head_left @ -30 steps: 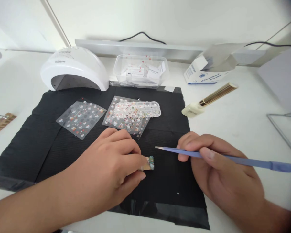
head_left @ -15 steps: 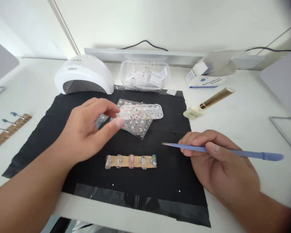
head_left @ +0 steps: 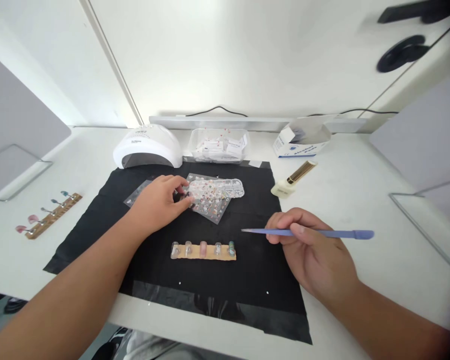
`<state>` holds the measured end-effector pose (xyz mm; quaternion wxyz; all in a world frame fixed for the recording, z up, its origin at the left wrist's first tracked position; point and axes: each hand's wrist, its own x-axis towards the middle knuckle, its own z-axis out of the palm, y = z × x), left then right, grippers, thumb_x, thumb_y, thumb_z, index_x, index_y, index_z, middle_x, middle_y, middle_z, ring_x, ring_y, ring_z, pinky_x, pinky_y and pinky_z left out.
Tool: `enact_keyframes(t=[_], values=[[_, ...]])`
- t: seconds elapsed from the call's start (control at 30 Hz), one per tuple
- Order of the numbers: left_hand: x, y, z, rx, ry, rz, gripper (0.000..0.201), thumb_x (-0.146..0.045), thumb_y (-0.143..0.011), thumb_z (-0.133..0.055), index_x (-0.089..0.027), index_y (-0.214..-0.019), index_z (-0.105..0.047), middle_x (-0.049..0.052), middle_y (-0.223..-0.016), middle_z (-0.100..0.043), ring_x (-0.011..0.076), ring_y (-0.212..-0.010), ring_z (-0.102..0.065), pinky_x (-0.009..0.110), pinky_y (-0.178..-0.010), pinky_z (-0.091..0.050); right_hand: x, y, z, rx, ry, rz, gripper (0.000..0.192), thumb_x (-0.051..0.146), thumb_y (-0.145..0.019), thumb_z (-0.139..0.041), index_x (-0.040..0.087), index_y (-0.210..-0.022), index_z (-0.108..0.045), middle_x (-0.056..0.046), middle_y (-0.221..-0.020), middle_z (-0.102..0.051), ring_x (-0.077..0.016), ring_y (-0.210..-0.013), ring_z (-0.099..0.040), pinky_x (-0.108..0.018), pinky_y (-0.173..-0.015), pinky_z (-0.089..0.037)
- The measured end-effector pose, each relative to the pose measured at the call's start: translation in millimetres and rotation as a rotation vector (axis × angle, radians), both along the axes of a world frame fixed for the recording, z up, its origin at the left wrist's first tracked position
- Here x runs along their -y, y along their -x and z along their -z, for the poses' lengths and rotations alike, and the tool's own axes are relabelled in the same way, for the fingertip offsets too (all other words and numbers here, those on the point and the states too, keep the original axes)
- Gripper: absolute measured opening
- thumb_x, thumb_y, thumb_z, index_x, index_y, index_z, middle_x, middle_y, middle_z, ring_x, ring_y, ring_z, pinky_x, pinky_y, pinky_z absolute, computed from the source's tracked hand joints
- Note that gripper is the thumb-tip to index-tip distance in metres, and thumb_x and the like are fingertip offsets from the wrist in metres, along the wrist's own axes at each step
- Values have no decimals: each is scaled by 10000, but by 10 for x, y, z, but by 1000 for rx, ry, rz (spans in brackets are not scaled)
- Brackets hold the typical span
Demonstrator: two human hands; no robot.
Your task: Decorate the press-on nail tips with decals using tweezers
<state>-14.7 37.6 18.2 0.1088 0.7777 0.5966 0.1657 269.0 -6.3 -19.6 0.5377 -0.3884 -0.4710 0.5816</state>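
My right hand is closed around a pair of blue tweezers, their thin metal tip pointing left over the black mat. My left hand is open, thumb and forefinger apart, at the left edge of a clear sheet of small stickers. Whether the fingertips touch it, I cannot tell. On top of that sheet lies a clear plastic case with tiny decorations inside. A tan strip bearing several decorated false nails, a pink one in the middle, lies nearer to me.
A white nail lamp stands at the back left of the black mat. Behind are a clear tub of packets and an alcohol pads box. A polish bottle stands right; a second nail stand lies left.
The view has tilted up and drawn back, so everything looks smaller. My left hand has come slightly closer to the sticker sheet. The tweezers stay in my right hand.
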Motion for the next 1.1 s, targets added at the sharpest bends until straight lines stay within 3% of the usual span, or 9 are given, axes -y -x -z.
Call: enact_keyframes(t=[0.17,0.5,0.83,1.1], values=[[6,-83,67,-67,5,29,620,-515,-792,-708,-143,-1269,-575,143,-1252,-609,340,-1164,-549,483,-1007,-450,11,19,-19,6,3,-14,158,285,-792,-627,227,-677,-718,-14,-574,-644,-176,-604,-574,-310,-599,-416],[-40,-167,207,-163,19,-44,631,-481,-797,-737,-178,-1322,-565,131,-1215,-624,376,-1147,-531,519,-996,-424,-7,13,2,17,38,-18,155,288,-778,-625,227,-663,-710,-15,-577,-633,-170,-614,-563,-308,-622,-394],[-46,-145,220,-69,46,-82,699,-388,-775,-759,-141,-1380,-510,112,-1041,-638,345,-1020,-570,469,-899,-442,-25,-4,14,30,41,-25,153,299,-790,-637,234,-676,-716,-4,-594,-644,-153,-625,-562,-287,-629,-399],[-47,-61,202,201,61,-30,512,-198,-859,-611,-214,-1359,-500,-8,-800,-587,211,-774,-581,338,-730,-431,-51,-33,4,27,1,-12,171,302,-814,-628,238,-687,-722,-6,-593,-648,-160,-636,-558,-290,-636,-405]])
